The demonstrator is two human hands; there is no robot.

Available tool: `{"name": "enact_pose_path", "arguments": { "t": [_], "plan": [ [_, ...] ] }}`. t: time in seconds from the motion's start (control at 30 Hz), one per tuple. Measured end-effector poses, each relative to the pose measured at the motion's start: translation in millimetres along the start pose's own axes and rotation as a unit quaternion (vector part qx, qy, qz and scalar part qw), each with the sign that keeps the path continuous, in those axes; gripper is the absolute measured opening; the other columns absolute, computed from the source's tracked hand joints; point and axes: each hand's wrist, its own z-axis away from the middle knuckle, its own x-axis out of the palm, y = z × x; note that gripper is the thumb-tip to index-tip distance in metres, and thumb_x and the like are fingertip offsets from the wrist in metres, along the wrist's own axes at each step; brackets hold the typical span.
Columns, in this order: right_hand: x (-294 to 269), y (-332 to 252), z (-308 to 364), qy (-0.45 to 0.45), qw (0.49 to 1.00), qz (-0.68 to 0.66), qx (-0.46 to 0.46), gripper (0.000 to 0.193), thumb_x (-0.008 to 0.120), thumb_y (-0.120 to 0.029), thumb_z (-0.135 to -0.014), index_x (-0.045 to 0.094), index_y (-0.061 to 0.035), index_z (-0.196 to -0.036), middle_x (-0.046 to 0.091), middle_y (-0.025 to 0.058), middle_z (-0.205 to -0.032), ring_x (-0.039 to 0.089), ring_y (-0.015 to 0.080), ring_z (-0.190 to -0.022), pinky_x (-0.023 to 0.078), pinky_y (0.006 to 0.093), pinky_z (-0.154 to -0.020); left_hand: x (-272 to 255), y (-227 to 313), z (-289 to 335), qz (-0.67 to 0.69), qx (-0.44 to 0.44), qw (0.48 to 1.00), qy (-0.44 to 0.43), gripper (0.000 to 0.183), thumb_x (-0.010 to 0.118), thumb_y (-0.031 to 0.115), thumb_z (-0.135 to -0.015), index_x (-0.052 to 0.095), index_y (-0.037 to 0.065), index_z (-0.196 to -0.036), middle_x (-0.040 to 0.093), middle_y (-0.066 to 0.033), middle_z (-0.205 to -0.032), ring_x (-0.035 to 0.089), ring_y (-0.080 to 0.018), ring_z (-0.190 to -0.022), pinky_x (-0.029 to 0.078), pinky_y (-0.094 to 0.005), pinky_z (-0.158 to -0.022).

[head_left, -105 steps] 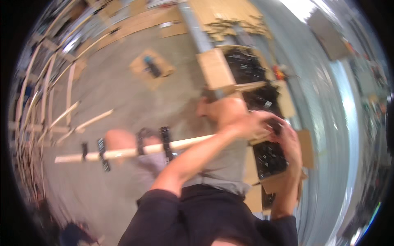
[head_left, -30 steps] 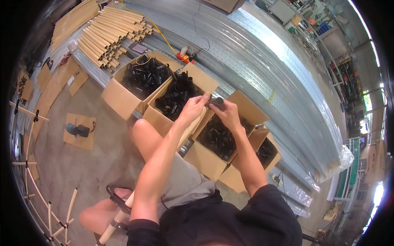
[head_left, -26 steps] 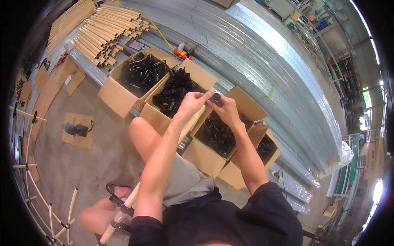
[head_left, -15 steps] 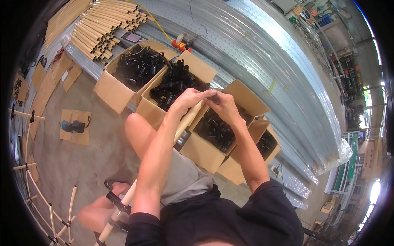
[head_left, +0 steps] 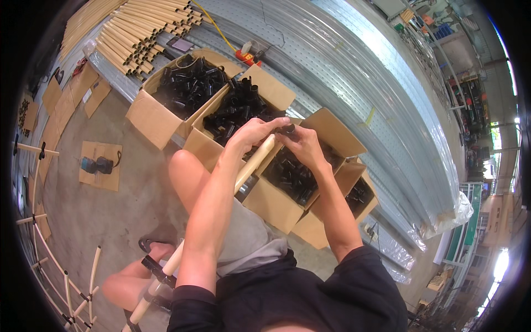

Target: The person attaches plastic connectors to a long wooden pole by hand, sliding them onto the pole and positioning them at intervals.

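My left hand (head_left: 255,135) and my right hand (head_left: 303,146) meet in front of me with fingers closed around a small black pipe joint (head_left: 288,129). Just under my hands is the upper end of a long cream-coloured pipe (head_left: 255,163), which slants down past my left forearm. Lower on the same side, black joints (head_left: 157,269) are fitted on cream pipe beside my leg. My fingers hide part of the small joint, and I cannot tell whether it touches the pipe end.
Open cardboard boxes of black joints (head_left: 188,88) stand in a row ahead. Behind them lie long plastic-wrapped metal strips (head_left: 354,99) and a stack of cream pipes (head_left: 138,39). A power drill (head_left: 99,165) rests on cardboard at left, near a pipe frame (head_left: 67,282).
The pipe end now shows more plainly below my hands, and the black joint has turned so its round end shows. My hands have stayed in nearly the same place.
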Motion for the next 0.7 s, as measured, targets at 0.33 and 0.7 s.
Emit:
{"name": "enact_pose_path", "arguments": {
  "t": [0.33,0.7],
  "plan": [
    [11.9,-9.1,0.0,-0.010,1.000,0.009,0.028,0.026,0.073,-0.019,-0.088,0.074,-0.0012,-0.107,0.074,0.0083,-0.083,0.062,0.0085,-0.076,0.052,0.0285,-0.073,-16.0,-3.4,7.2,-0.032,-0.054,0.997,-0.050,0.059,0.068,0.060,-0.088,0.072,0.001,-0.090,0.066,-0.0061,-0.081,0.063,-0.0138,-0.073,0.053,-0.0291,-0.068],
    [4.3,-20.2,4.4,-0.027,0.998,0.012,0.050,0.026,0.073,-0.020,-0.089,0.074,-0.0001,-0.105,0.074,0.0083,-0.083,0.062,0.0095,-0.074,0.052,0.0312,-0.070,-6.7,-3.1,22.6,0.056,0.005,0.996,-0.076,0.060,0.069,0.059,-0.090,0.072,-0.001,-0.092,0.067,-0.0061,-0.081,0.062,-0.0122,-0.069,0.050,-0.0253,-0.063]
  ]
}}
